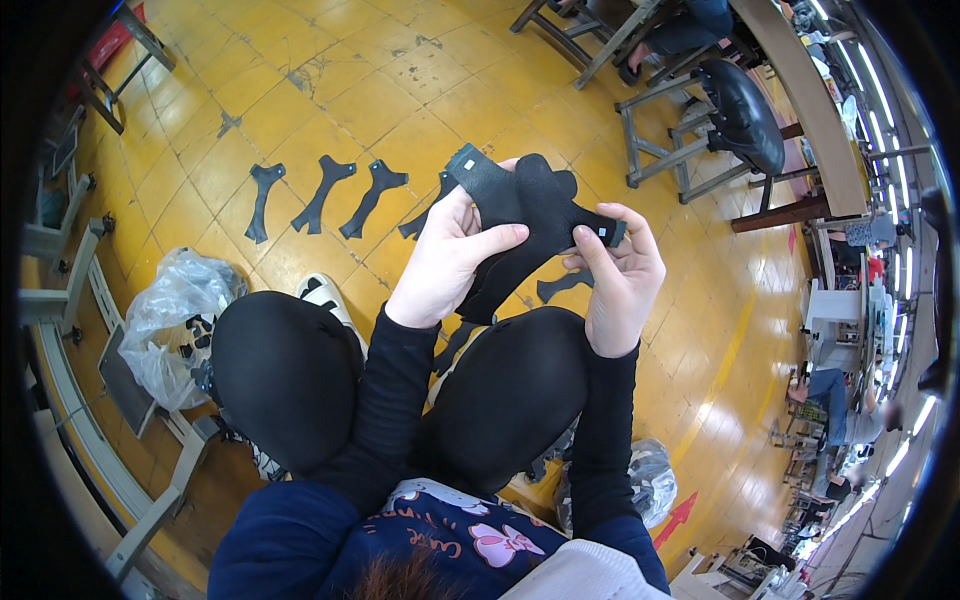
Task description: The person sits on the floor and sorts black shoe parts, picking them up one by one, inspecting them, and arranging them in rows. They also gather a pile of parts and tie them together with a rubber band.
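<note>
Above my knees I hold black Y-shaped cut pieces (541,212) that look like leather or fabric, with small white stickers on their arm ends. My left hand (440,258) grips the left arm, its thumb lying across the front. At the right arm, my right hand (622,278) pinches the tip between thumb and fingers. Several layers seem to overlap; how many is unclear. On the floor beyond, similar dark pieces (323,195) lie spaced in a row, partly hidden behind my hands. One more piece (565,286) shows between my hands, near the floor.
A clear plastic bag (165,345) with dark pieces stands by my left knee, beside a metal frame (165,500). Another plastic bag (652,480) lies at lower right. A black-topped stool (740,118) and a long table (815,100) stand at far right, with people seated beyond.
</note>
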Demonstrator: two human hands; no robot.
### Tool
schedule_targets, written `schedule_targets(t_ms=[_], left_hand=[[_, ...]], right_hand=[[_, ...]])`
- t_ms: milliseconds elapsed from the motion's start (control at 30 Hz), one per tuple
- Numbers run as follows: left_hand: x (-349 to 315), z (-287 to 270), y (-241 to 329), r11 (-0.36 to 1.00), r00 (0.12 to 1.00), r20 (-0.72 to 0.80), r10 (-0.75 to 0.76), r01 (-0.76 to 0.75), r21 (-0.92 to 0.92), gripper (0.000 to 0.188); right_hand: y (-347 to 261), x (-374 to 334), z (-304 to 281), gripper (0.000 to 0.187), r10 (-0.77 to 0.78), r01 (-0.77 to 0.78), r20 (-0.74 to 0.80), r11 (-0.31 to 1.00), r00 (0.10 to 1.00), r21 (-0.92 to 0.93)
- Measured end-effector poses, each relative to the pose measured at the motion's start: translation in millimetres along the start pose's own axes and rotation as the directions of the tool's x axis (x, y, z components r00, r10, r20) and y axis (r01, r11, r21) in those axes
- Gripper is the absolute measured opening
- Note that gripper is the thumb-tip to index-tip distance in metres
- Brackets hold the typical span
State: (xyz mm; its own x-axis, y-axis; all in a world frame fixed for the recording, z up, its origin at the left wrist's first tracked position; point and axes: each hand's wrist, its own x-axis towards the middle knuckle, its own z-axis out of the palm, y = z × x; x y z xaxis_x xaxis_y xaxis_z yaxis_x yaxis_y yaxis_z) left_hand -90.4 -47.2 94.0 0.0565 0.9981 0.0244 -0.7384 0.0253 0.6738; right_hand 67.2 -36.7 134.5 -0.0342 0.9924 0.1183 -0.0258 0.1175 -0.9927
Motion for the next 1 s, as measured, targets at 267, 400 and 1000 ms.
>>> schedule_targets(t_ms=[267,400,1000], left_hand=[[2,-6,-6,1.000,0.999,-0.033,-0.022,0.022,-0.003,0.047],[1,-12,-6,0.984,0.996,0.025,-0.080,0.083,-0.157,0.045],[18,-143,4,0.918,0.728,-0.585,0.358,-0.388,0.079,0.011]], right_hand=[[3,2,-2,0.029,0.055,-0.056,0.040,0.998,0.998,0.016],[4,3,-3,0.029,0.053,-0.053,0.027,0.999,0.998,-0.009],[298,2,-53,0.027,0.330,-0.179,0.288,0.877,0.899,-0.446]])
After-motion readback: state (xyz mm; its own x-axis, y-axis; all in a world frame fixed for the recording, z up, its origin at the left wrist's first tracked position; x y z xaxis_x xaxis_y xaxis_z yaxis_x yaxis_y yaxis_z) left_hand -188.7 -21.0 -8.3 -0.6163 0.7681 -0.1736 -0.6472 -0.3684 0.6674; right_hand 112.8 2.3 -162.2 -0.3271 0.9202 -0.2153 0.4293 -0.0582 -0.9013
